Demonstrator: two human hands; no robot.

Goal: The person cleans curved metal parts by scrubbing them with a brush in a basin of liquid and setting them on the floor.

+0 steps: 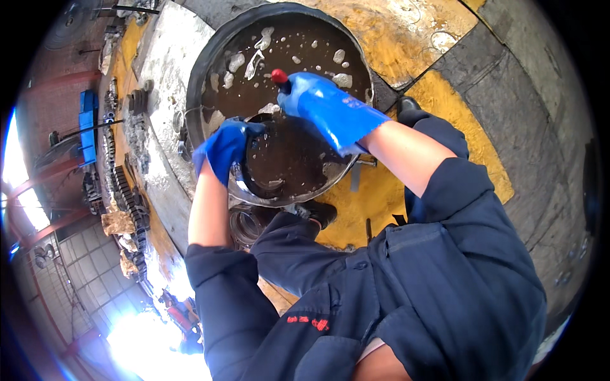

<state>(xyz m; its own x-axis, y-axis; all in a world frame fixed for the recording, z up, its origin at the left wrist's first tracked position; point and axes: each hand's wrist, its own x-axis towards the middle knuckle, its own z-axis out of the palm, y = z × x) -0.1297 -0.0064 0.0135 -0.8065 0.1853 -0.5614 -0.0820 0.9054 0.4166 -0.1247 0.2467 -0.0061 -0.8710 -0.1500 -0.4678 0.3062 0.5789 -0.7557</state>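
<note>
A wide round metal basin (192, 95) of murky brown liquid, flecked with white foam, stands in front of me. My left hand (223, 145), in a blue rubber glove, grips the left edge of a dark ring-shaped part (248, 178) that lies partly in the liquid at the basin's near side. Above the far side of that ring, my right hand (318, 106), in a matching glove, is closed round a tool's dark handle with a red end (279, 76). The tool's working end is hidden beneath the glove, so its kind does not show.
Shiny metal rings (246, 225) sit on the floor by the basin's near left side. Rows of dark machine parts (121, 190) line the left, with a blue metal piece (88, 127) beyond. Worn yellow boards (454, 120) and grey floor sheets (495, 82) lie to the right.
</note>
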